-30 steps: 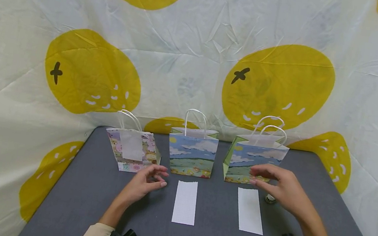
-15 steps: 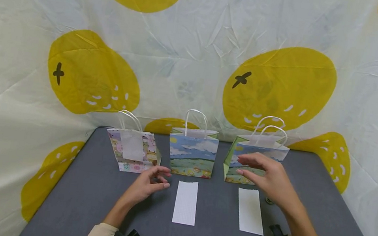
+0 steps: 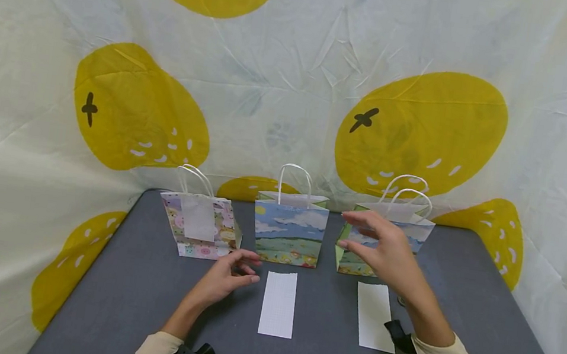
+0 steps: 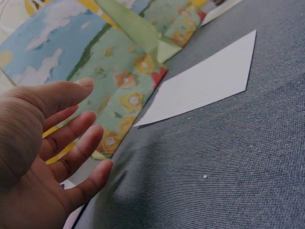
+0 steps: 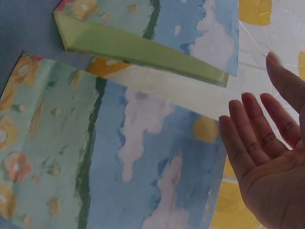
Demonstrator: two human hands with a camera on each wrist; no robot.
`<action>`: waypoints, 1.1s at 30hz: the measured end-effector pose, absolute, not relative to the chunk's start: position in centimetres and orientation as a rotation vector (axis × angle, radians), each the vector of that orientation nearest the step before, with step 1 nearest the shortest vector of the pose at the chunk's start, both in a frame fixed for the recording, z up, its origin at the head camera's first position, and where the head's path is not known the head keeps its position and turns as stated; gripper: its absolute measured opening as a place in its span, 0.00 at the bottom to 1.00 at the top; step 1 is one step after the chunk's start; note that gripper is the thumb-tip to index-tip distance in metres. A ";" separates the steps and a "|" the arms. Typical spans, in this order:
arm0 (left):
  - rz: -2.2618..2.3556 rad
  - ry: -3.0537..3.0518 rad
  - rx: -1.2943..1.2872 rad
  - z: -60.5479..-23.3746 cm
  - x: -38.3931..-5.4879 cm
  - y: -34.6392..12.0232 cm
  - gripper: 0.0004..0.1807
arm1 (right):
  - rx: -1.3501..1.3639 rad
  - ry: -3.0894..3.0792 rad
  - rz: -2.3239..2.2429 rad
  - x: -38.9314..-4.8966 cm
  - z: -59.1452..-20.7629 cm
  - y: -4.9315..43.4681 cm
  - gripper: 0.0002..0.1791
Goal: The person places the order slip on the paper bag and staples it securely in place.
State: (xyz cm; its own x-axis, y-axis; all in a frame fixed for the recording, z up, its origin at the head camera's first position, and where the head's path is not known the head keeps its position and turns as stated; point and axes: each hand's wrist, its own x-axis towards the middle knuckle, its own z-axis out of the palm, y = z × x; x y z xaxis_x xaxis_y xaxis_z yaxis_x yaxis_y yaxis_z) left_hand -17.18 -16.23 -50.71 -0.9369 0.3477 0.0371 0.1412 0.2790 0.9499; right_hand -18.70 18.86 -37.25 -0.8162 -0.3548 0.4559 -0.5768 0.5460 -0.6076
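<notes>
My left hand point(image 3: 229, 277) hovers over the table before the animal-print paper bag point(image 3: 196, 225), fingers loosely bent around nothing. In the left wrist view its fingers point toward the landscape bag point(image 4: 114, 90) in the middle. A slip of white gridded paper point(image 3: 278, 305) lies just right of that hand. Raised in front of the right-hand landscape bag point(image 3: 420, 233) is my right hand point(image 3: 384, 250), holding nothing, thumb spread from its fingers. In the right wrist view its fingertips are near that bag's top corner, by the painted sun point(image 5: 206, 129).
A second slip of white paper point(image 3: 373, 314) lies before the right bag. A small round object point(image 3: 401, 301) beside it is partly hidden by my right forearm. White paper hangs on the animal-print bag's front. A lemon-print cloth point(image 3: 290, 124) rises behind the table.
My right hand has moved left and up, across the front of the right bag. My left hand has drifted slightly right. The bags and paper slips stay where they were.
</notes>
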 end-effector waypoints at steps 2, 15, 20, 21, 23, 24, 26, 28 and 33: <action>1.721 2.354 0.451 -50.1 -17.0 -15.9 0.25 | 0.760 -2.506 1.138 -18.9 -37.1 18.4 0.28; 1.710 2.381 0.514 -52.2 -18.0 -15.5 0.26 | 0.704 -2.502 1.206 -20.3 -36.4 16.2 0.31; 1.694 2.401 0.512 -52.2 -18.0 -15.1 0.25 | 0.705 -2.484 1.256 -20.8 -36.3 15.5 0.33; 1.687 2.408 0.512 -52.2 -18.1 -15.0 0.25 | 0.705 -2.483 1.264 -20.9 -36.3 15.3 0.33; 1.674 2.423 0.514 -52.2 -18.1 -14.9 0.24 | 0.701 -2.484 1.281 -21.1 -36.3 15.0 0.34; 1.665 2.436 0.519 -52.2 -18.1 -14.8 0.24 | 0.697 -2.487 1.287 -21.2 -36.3 14.8 0.35; 1.647 2.457 0.508 -52.3 -18.2 -14.6 0.23 | 0.683 -2.496 1.285 -21.5 -36.4 14.5 0.36; 1.634 2.472 0.493 -52.4 -18.3 -14.4 0.23 | 0.665 -2.507 1.277 -21.7 -36.5 14.2 0.36; 1.601 2.497 0.472 -52.7 -18.5 -13.9 0.22 | 0.674 -2.531 1.283 -22.3 -36.7 13.5 0.36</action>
State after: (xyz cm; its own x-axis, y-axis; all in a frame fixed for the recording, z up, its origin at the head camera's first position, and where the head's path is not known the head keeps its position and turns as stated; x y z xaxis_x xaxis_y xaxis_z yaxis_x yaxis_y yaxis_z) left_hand -18.49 -13.90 -52.75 -0.9413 0.3334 0.0524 0.1868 0.3854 0.9036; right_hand -22.34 13.55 -36.67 -0.8692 -0.2980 0.3946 -0.4945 0.5122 -0.7022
